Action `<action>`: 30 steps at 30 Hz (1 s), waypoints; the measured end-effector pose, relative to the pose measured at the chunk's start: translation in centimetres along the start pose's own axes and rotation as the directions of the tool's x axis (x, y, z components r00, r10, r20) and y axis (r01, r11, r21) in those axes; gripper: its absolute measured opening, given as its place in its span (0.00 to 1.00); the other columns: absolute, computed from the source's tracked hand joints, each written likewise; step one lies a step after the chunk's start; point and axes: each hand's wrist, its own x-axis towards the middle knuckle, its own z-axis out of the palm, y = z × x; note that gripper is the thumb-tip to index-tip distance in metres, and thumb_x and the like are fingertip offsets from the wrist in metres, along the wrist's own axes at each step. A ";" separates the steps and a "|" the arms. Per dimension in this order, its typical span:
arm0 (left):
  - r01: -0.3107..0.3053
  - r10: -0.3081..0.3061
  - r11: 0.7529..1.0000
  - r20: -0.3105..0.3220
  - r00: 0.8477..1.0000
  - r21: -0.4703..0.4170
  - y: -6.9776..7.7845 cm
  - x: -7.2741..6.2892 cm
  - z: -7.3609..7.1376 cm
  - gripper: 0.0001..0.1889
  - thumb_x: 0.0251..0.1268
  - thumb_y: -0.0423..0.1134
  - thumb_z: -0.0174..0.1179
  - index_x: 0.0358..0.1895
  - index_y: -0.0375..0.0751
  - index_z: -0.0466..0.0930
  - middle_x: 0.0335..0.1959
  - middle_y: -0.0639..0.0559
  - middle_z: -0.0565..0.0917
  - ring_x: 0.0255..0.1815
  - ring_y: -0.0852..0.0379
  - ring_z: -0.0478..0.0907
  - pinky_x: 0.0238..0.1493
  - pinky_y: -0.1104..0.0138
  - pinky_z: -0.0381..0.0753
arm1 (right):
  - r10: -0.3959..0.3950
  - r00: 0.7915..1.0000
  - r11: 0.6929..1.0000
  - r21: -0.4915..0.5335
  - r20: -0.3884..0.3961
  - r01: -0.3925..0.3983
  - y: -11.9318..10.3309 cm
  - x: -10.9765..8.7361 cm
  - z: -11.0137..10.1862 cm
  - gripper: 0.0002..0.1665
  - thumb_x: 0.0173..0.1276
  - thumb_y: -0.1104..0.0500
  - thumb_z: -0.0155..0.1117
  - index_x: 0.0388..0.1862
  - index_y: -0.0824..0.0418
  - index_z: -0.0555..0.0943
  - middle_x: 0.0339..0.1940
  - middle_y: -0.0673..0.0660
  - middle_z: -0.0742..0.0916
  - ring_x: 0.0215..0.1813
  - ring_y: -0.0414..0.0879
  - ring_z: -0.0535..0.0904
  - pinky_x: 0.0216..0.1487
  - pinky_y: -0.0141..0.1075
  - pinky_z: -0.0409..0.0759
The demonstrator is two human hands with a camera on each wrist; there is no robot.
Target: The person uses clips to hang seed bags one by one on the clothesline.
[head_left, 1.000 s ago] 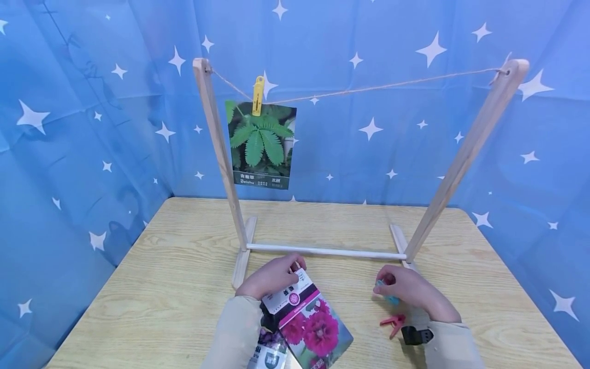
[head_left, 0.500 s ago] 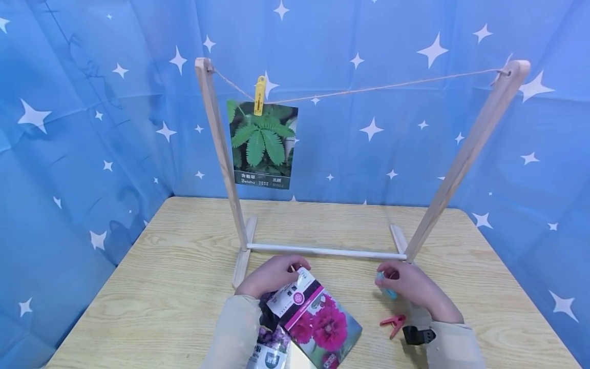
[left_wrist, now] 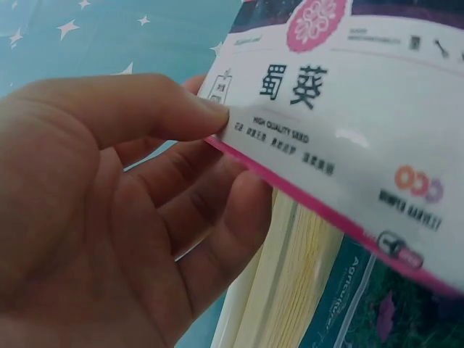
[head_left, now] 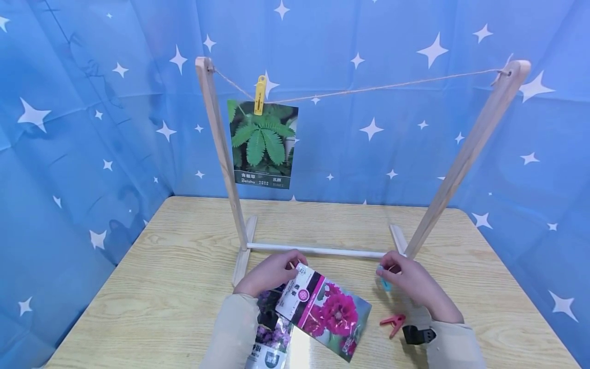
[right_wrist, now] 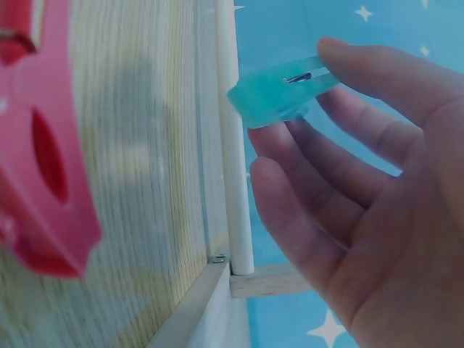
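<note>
My left hand (head_left: 272, 274) pinches the white corner of a seed packet (head_left: 324, 311) with pink hollyhock flowers, between thumb and fingers, as the left wrist view shows. The packet is tilted over another packet (head_left: 272, 335) with purple flowers, which lies on the table partly hidden by it and my sleeve. My right hand (head_left: 417, 284) holds a teal clothespin (right_wrist: 279, 93) by its handle end between thumb and fingers. Below that hand a red clothespin (head_left: 393, 323) lies on the table.
A wooden frame (head_left: 465, 159) stands at the back, with a string (head_left: 369, 90) sagging between its posts. A yellow clothespin (head_left: 260, 96) holds a green-leaf packet (head_left: 264, 146) on the string near the left post. A white bar (head_left: 318, 250) joins the feet.
The hollyhock packet has swung up and to the right, uncovering more of the purple packet. My right hand has risen slightly with the teal clothespin, which has turned in its fingers.
</note>
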 end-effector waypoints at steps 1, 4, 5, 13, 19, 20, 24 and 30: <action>0.003 -0.003 1.000 0.000 1.000 -0.014 0.0 0.0 0.0 0.11 0.62 0.34 0.51 0.46 0.51 0.73 0.32 0.54 0.76 0.30 0.59 0.75 0.30 0.66 0.76 | 0.001 1.000 1.000 -0.008 -0.005 -0.001 -0.1 0.0 0.0 0.09 0.63 0.49 0.58 0.34 0.52 0.74 0.29 0.47 0.79 0.35 0.43 0.74 0.32 0.36 0.70; -0.001 0.001 0.998 0.002 1.000 -0.056 0.0 -0.1 -0.1 0.10 0.63 0.34 0.50 0.45 0.50 0.72 0.32 0.53 0.76 0.29 0.58 0.75 0.30 0.64 0.77 | -0.004 1.000 0.999 -0.039 -0.030 0.003 -0.2 -0.2 -0.2 0.11 0.64 0.48 0.56 0.32 0.53 0.76 0.30 0.48 0.79 0.34 0.44 0.73 0.30 0.36 0.69; 0.000 0.000 0.998 0.001 1.000 -0.067 0.0 -0.1 -0.1 0.10 0.63 0.34 0.49 0.45 0.50 0.72 0.32 0.52 0.76 0.29 0.57 0.76 0.31 0.63 0.78 | -0.006 0.999 0.999 -0.047 -0.042 0.004 -0.2 -0.2 -0.2 0.12 0.64 0.47 0.55 0.32 0.53 0.77 0.30 0.48 0.78 0.34 0.44 0.73 0.29 0.36 0.69; 0.001 -0.003 0.996 -0.021 1.000 -0.085 0.0 0.0 -0.2 0.12 0.65 0.34 0.48 0.50 0.48 0.72 0.33 0.52 0.76 0.30 0.57 0.76 0.30 0.65 0.78 | 0.000 0.993 0.996 -0.084 -0.122 -0.010 0.1 -0.2 -0.3 0.12 0.65 0.46 0.53 0.31 0.53 0.76 0.35 0.49 0.76 0.38 0.46 0.72 0.31 0.37 0.69; 0.030 -0.034 0.991 -0.025 0.999 -0.131 0.1 -0.1 -0.2 0.14 0.66 0.36 0.47 0.52 0.50 0.75 0.38 0.55 0.78 0.32 0.59 0.78 0.31 0.65 0.79 | -0.002 0.993 0.996 -0.090 -0.116 -0.009 0.2 -0.2 -0.2 0.13 0.64 0.46 0.54 0.30 0.53 0.76 0.33 0.51 0.74 0.32 0.45 0.69 0.28 0.35 0.67; 0.033 -0.037 0.990 -0.029 0.999 -0.136 0.1 -0.2 -0.2 0.13 0.66 0.37 0.47 0.51 0.50 0.75 0.37 0.55 0.78 0.31 0.59 0.78 0.31 0.65 0.79 | -0.001 0.994 0.996 -0.092 -0.114 -0.010 0.2 -0.3 -0.2 0.14 0.64 0.45 0.54 0.30 0.54 0.76 0.32 0.51 0.73 0.32 0.45 0.68 0.27 0.35 0.67; 0.034 -0.042 0.990 -0.050 0.998 -0.140 0.2 -0.2 -0.3 0.11 0.67 0.37 0.47 0.48 0.51 0.76 0.35 0.53 0.78 0.30 0.57 0.78 0.30 0.63 0.79 | 0.005 0.994 0.995 -0.094 -0.110 -0.015 0.1 -0.3 -0.2 0.15 0.64 0.45 0.54 0.30 0.54 0.76 0.33 0.51 0.73 0.31 0.46 0.67 0.27 0.35 0.66; 0.044 -0.056 0.987 -0.075 0.996 -0.152 0.3 -0.3 -0.4 0.10 0.67 0.37 0.47 0.45 0.53 0.77 0.34 0.53 0.78 0.30 0.56 0.78 0.29 0.61 0.79 | -0.008 0.993 0.995 -0.097 -0.120 -0.004 0.0 -0.2 -0.3 0.14 0.65 0.46 0.54 0.30 0.54 0.76 0.33 0.51 0.74 0.32 0.45 0.69 0.28 0.35 0.67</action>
